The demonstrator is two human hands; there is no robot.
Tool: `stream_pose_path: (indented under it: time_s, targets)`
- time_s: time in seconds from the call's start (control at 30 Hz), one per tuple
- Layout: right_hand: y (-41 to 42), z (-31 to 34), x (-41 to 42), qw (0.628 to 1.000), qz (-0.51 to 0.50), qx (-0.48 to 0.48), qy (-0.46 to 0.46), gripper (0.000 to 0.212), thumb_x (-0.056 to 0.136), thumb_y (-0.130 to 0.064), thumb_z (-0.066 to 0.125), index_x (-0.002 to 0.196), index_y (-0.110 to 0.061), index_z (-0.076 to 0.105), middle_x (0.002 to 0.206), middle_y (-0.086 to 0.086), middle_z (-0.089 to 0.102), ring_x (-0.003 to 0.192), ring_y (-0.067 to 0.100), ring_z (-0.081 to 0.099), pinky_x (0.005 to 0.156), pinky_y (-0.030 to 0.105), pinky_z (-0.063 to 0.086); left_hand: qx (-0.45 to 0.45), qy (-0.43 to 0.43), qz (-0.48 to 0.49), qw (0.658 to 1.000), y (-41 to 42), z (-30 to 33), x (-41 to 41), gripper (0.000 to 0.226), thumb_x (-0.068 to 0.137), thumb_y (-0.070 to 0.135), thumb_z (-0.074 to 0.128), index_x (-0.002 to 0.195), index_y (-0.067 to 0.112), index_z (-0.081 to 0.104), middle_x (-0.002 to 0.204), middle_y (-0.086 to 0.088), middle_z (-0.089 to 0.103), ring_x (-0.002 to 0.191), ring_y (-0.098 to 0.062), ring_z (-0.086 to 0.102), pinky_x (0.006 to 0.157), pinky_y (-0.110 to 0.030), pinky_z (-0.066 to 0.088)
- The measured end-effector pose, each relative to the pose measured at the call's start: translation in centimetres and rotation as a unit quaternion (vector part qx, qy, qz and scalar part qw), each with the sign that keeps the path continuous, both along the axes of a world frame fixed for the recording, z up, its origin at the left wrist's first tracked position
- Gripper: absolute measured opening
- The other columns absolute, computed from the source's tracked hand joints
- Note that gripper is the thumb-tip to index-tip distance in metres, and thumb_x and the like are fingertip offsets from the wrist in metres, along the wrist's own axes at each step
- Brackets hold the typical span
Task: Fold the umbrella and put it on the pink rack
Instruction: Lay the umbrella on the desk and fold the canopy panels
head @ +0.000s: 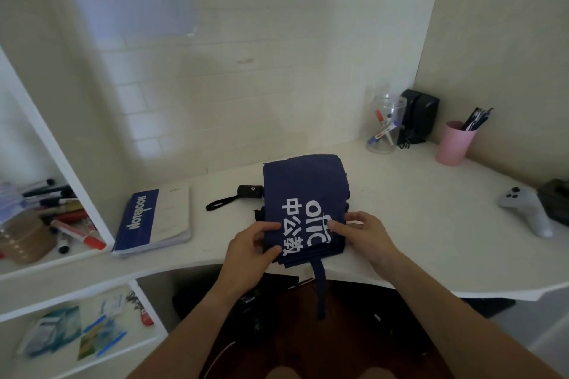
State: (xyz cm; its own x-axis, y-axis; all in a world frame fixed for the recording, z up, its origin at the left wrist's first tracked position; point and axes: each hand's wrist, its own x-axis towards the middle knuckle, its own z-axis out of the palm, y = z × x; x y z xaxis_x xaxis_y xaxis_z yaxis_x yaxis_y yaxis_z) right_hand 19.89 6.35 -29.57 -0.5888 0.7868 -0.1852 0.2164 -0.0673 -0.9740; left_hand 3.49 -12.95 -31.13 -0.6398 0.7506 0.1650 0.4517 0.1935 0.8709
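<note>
Both hands pinch the near edge of the flattened navy fabric umbrella (303, 191) with white lettering: left hand (251, 251) at its left side, right hand (361, 235) at its right. Beyond the fingertips it lies on the white desk (400, 209), black handle (250, 192) leftward.

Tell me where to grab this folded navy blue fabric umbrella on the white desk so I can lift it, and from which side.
Probably grip the navy blue fabric umbrella by its short black handle, coming from the left. The handle sticks out clear of the flattened canopy, is rigid, and has bare desk around it, while the loose folds could slip apart in your fingers.
</note>
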Motion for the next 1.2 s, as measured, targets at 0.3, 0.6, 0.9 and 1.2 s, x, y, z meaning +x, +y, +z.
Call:
stream_pose_path:
  time_s: [0.3, 0.6, 0.9, 1.2]
  targets:
    - [0.1, 0.0, 0.8, 0.998, 0.049, 0.015, 0.028, 0.046, 0.079, -0.017, 0.085, 0.117, -0.009, 0.060, 0.094, 0.005, 0.081, 0.086, 0.019, 0.077, 0.080, 0.032, 0.059, 0.085, -0.132, 0.026, 0.987, 0.7, 1.1, 0.2, 0.025, 0.088, 0.018, 0.077, 0.113, 0.020, 0.074, 0.111, 0.005, 0.074, 0.094, -0.002, 0.072, 0.073, -0.018, 0.060]
    - [0.3, 0.3, 0.8, 0.979, 0.094, 0.156, -0.094, 0.079, 0.070, -0.021, 0.091, 0.132, -0.023, 0.042, 0.097, 0.004, 0.070, 0.081, 0.017, 0.070, 0.074, 0.029, 0.056, -0.072, 0.124, 0.007, 0.990, 0.5, 0.3, -0.4, 0.049, 0.085, 0.027, 0.081, 0.130, 0.026, 0.061, 0.120, 0.010, 0.060, 0.093, -0.004, 0.059, 0.073, -0.005, 0.047]
    - [0.8, 0.8, -1.1, 0.737, 0.149, 0.645, -0.139, 0.035, 0.095, -0.043, 0.056, 0.123, -0.024, 0.065, 0.119, -0.005, 0.062, 0.108, 0.017, 0.054, 0.093, 0.037, 0.051, -0.113, 0.177, -0.031, 0.977, 0.6, 0.6, -1.5, 0.055, 0.084, 0.035, 0.080, 0.134, 0.024, 0.059, 0.127, 0.004, 0.057, 0.099, -0.006, 0.053, 0.074, -0.004, 0.038]
    - [1.8, -2.8, 0.8, 0.741, 0.234, 0.565, -0.278, 0.071, 0.092, -0.077, 0.019, 0.155, -0.044, 0.027, 0.166, -0.008, 0.021, 0.154, 0.015, 0.015, 0.124, 0.040, 0.021, -0.038, 0.441, -0.026, 0.896, 2.4, 1.6, -0.8, 0.033, 0.098, 0.043, 0.054, 0.117, 0.022, 0.070, 0.124, 0.001, 0.054, 0.115, -0.014, 0.050, 0.099, -0.036, 0.050]
